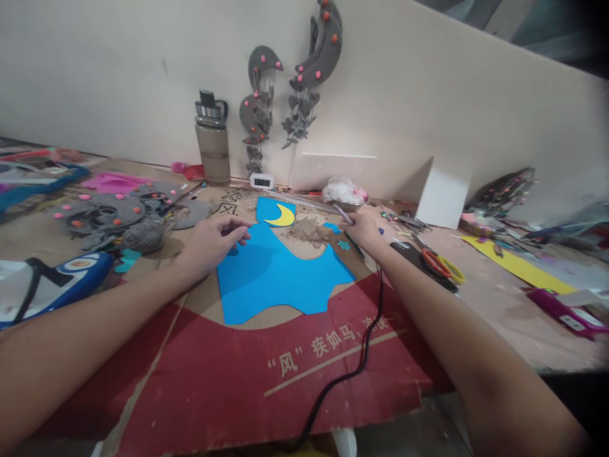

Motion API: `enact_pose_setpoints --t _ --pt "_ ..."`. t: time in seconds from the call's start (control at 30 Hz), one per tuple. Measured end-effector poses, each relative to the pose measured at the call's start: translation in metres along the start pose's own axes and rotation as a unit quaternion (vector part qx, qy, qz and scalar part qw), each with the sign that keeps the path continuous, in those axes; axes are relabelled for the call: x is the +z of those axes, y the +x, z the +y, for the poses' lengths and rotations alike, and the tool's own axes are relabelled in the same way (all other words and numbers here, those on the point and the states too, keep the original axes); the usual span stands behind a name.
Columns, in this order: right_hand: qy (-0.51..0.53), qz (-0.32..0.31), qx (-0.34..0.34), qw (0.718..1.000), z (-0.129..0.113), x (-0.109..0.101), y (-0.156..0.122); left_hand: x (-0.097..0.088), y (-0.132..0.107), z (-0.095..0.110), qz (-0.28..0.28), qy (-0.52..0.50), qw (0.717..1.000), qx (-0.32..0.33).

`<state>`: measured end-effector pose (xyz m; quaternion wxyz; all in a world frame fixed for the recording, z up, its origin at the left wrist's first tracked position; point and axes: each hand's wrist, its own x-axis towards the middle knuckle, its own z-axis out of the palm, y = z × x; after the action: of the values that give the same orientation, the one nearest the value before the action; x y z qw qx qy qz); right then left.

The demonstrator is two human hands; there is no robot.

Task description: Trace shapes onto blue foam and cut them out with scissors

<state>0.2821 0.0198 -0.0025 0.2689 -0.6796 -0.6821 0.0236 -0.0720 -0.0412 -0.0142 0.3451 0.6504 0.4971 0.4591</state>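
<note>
At centre of the surface, the left hand (216, 238) lies on the upper left edge of the blue sheet (276, 273), its grip loosely spread, fingertips (242, 232) down on the foam and closed on nothing. The right hand (364, 228) sits just beyond the sheet's upper right corner, grip pinched round a thin pale tool (343, 214) that points up and left. A black cord (368, 330) runs from that hand along the forearm and off the near edge.

The sheet lies flat on red printed cardboard (228, 374). Just behind it, between the hands, is a yellow moon (281, 216) on a smaller blue piece, with brown scraps (311, 230) beside it.

Red and yellow scissors (442, 265) lie close to the right wrist. Grey yarn (143, 236) sits near the left hand. A bottle (212, 143) and a small clock (261, 181) stand by the wall, well apart from both hands.
</note>
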Motion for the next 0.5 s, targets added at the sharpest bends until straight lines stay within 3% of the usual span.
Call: enact_pose_setpoints --t 0.1,0.23,0.37,0.5 --pt "0.015 0.011 -0.013 1.000 -0.006 -0.002 -0.003 -0.007 0.005 -0.005 0.040 0.034 0.999 0.013" --pt "0.034 0.007 -0.031 0.999 -0.016 -0.005 -0.010 -0.015 0.014 -0.012 0.065 0.182 0.979 0.058" --pt "0.052 -0.014 -0.043 0.998 -0.024 -0.007 -0.019 -0.017 0.022 -0.026 0.013 0.369 0.926 0.074" --pt "0.074 -0.042 -0.069 0.994 -0.034 -0.007 -0.026 -0.018 0.029 -0.039 -0.050 0.415 0.907 0.057"
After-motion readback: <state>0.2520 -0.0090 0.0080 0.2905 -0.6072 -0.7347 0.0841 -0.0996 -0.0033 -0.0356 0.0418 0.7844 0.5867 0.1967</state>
